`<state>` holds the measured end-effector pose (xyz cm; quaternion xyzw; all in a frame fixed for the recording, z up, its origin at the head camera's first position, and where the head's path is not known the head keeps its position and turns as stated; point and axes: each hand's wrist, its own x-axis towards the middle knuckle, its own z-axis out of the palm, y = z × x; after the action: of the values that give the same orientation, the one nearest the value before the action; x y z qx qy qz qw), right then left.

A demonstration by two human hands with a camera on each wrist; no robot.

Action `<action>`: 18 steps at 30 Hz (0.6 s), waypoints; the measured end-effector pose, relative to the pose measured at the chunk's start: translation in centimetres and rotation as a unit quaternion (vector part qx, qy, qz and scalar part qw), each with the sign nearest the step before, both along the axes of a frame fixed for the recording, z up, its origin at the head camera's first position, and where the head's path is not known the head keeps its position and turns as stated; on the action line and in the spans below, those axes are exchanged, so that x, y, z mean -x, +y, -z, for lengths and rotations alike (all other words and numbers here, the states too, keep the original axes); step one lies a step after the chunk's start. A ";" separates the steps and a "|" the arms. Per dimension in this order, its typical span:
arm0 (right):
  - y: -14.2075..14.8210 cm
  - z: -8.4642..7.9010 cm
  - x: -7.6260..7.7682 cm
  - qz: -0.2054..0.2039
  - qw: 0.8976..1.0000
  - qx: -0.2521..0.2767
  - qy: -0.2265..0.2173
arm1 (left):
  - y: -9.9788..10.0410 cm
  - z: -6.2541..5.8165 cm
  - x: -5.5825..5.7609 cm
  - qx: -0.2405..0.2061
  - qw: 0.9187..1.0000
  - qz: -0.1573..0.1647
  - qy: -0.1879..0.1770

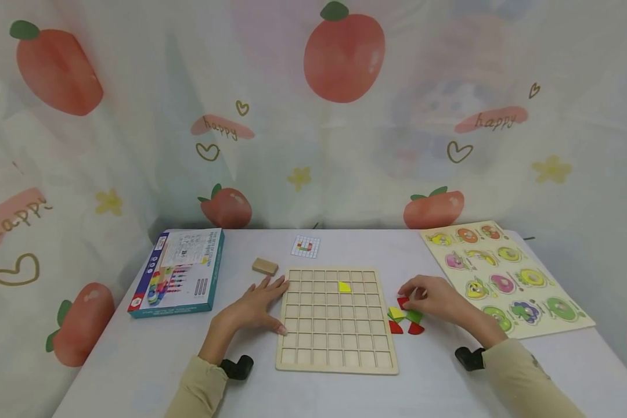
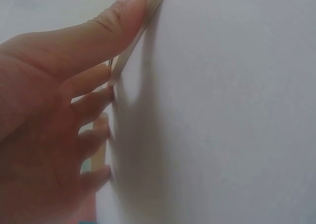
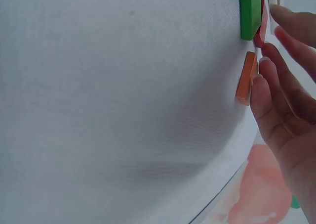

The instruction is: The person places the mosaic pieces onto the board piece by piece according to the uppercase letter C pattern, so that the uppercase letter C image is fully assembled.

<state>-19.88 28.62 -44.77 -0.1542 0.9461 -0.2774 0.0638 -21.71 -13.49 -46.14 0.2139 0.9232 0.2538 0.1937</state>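
In the head view a pale wooden grid board (image 1: 337,372) lies flat in front of me, a yellow piece (image 1: 345,287) in one upper cell. My left hand (image 1: 252,306) is spread along its left edge, fingertips and thumb (image 2: 129,16) touching the rim. Off the board's right side, my right hand (image 1: 435,299) hovers low over a small cluster of coloured pieces. Its thumb and forefinger tips are right at a red piece (image 1: 402,302), with a gap between them. A green piece (image 3: 250,14) and an orange-red piece (image 3: 247,78) stand close to its fingers in the right wrist view.
A small pattern card (image 1: 305,247) and a wooden block (image 1: 265,266) lie beyond the board. At the left is a boxed toy set (image 1: 180,270); at the right, a fruit picture board (image 1: 507,284) lies partly behind my right hand. A printed curtain (image 1: 313,145) hangs behind the table.
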 end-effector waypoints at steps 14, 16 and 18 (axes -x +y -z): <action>-0.1 0.5 0.3 0.009 0.999 0.024 -0.035 | 0.1 -0.6 -0.4 -0.013 1.000 -0.017 -0.008; -0.1 0.5 0.4 0.009 0.999 0.027 -0.031 | 0.1 -0.6 -0.4 -0.015 1.000 -0.019 -0.010; -0.1 0.5 0.5 0.012 0.999 0.027 -0.028 | 0.1 -0.6 -0.4 -0.020 1.000 -0.018 -0.012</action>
<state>-20.41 28.51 -45.23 -0.1370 0.9378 -0.3081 0.0823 -21.30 -13.43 -45.58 0.1978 0.9193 0.2786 0.1953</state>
